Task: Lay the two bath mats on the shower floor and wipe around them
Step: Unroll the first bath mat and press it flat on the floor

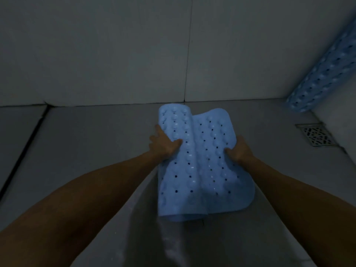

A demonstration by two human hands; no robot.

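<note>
I see the grey tiled shower floor (96,151) filling the lower view, meeting the pale tiled wall (115,54) behind it. A dark groove (23,153) runs along the floor at left. In the middle, a blue bath mat (204,162) with holes and bumps is held above the floor, its left edge curled over into a roll. My left hand (163,144) grips that rolled edge; my right hand (239,151) pinches the right edge. A second mat (323,74), rolled up, leans in the right corner against the wall. Just below it sits a square metal drain grate (316,135), apart from the held mat.
</note>
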